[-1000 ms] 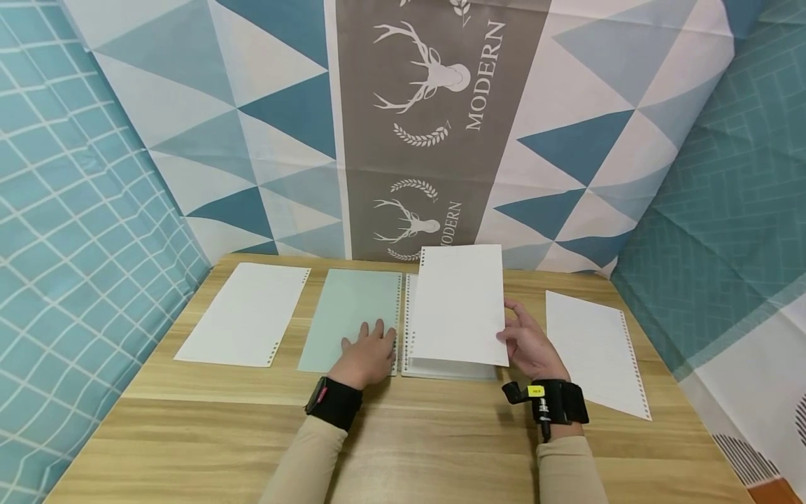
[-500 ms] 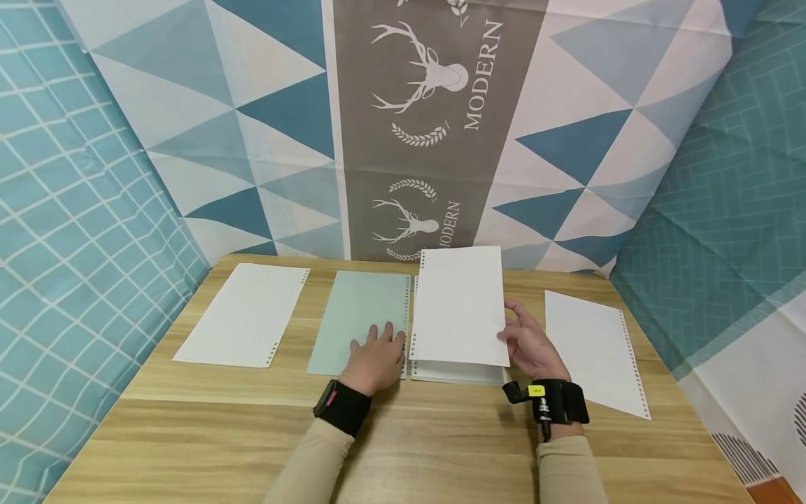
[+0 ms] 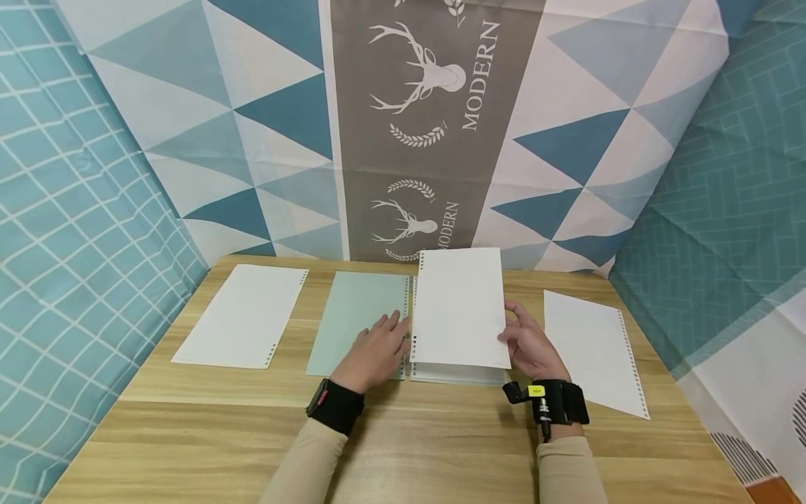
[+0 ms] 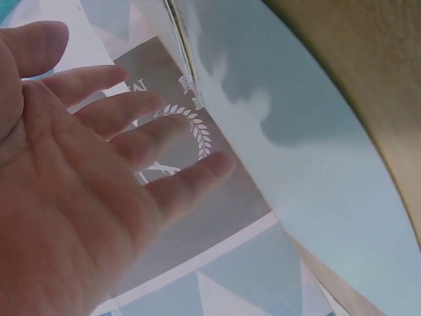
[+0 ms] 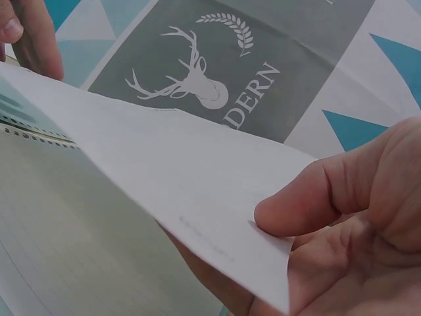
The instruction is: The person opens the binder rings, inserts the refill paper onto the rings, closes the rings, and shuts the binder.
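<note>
A white punched sheet is raised at a tilt above a white punched page. My right hand pinches its right edge between thumb and fingers, as the right wrist view also shows with the thumb on top. To the left lies a pale green punched cover, its row of holes running along its right edge. My left hand hovers over or lightly touches that edge; I cannot tell which. Its fingers are extended and hold nothing in the left wrist view.
One loose white punched sheet lies at the far left of the wooden table, another loose sheet at the right. A patterned cloth rises behind the table's back edge.
The green cover and the page beside it have shifted slightly right. My left hand has moved right with the cover, then turned more onto its side. The right hand keeps its sheet nearly still.
</note>
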The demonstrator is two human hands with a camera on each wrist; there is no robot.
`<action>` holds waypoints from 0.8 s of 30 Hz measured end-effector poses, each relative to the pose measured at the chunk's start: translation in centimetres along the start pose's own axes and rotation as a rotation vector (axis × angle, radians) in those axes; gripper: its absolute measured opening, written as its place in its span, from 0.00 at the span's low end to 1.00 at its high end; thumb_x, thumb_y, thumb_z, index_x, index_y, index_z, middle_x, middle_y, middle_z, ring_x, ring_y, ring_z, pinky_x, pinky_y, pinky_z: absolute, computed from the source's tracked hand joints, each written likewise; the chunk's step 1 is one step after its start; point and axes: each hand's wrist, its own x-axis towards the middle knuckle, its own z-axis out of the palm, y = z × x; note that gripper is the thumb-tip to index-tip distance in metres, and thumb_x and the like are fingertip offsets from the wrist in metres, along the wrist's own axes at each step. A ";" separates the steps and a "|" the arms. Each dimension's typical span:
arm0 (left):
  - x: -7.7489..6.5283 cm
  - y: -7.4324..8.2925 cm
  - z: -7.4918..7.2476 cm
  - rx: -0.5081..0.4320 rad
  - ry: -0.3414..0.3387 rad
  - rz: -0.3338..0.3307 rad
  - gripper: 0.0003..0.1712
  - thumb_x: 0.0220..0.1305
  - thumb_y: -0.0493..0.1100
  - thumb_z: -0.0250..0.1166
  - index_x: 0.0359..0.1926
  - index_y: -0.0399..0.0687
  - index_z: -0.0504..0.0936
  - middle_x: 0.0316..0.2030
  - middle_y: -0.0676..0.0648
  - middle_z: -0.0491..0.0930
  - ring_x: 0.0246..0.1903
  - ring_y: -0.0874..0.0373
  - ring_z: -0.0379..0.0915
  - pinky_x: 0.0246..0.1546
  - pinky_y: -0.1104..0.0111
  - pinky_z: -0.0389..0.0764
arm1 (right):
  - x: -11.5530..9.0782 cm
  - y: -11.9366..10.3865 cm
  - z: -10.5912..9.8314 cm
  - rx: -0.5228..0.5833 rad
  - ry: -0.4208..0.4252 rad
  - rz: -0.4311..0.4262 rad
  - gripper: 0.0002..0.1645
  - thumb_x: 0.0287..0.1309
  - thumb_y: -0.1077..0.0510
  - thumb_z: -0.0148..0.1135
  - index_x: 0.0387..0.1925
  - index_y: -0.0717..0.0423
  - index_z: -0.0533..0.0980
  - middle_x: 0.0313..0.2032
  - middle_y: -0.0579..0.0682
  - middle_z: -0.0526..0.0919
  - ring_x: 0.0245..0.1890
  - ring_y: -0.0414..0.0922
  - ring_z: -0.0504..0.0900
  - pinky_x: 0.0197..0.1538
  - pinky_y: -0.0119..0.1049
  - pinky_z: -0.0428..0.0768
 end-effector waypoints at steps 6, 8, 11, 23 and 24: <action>0.0 0.2 -0.3 -0.011 -0.008 0.019 0.29 0.82 0.53 0.46 0.75 0.46 0.65 0.75 0.35 0.62 0.74 0.37 0.61 0.66 0.37 0.70 | 0.0 0.0 0.2 0.018 0.005 0.003 0.42 0.60 0.80 0.42 0.72 0.54 0.51 0.51 0.48 0.80 0.32 0.36 0.83 0.34 0.27 0.81; 0.0 0.2 -0.4 -0.022 0.001 0.027 0.30 0.82 0.55 0.45 0.75 0.45 0.65 0.75 0.35 0.62 0.74 0.37 0.61 0.65 0.37 0.70 | 0.1 0.1 0.3 0.019 0.011 0.009 0.40 0.59 0.80 0.43 0.70 0.54 0.53 0.49 0.48 0.80 0.31 0.35 0.82 0.34 0.27 0.80; 0.0 0.0 -0.4 -0.047 0.008 0.016 0.31 0.82 0.57 0.44 0.75 0.45 0.64 0.76 0.34 0.61 0.74 0.36 0.60 0.66 0.36 0.68 | 0.2 0.3 0.3 0.013 0.010 0.013 0.39 0.58 0.81 0.43 0.68 0.54 0.54 0.48 0.47 0.81 0.36 0.37 0.84 0.38 0.28 0.82; 0.1 -0.7 -0.8 -0.149 0.004 -0.042 0.39 0.79 0.65 0.40 0.79 0.48 0.59 0.79 0.37 0.55 0.78 0.39 0.53 0.72 0.38 0.62 | 0.3 1.0 0.0 -0.032 0.013 0.041 0.38 0.59 0.79 0.43 0.69 0.54 0.55 0.50 0.45 0.80 0.39 0.36 0.84 0.40 0.28 0.82; 0.1 -0.7 -0.7 -0.153 -0.001 -0.043 0.39 0.79 0.65 0.40 0.79 0.48 0.59 0.79 0.37 0.55 0.78 0.38 0.52 0.72 0.37 0.61 | 0.2 1.1 0.0 -0.034 0.016 0.043 0.38 0.59 0.78 0.43 0.70 0.54 0.54 0.51 0.45 0.80 0.39 0.36 0.83 0.40 0.28 0.81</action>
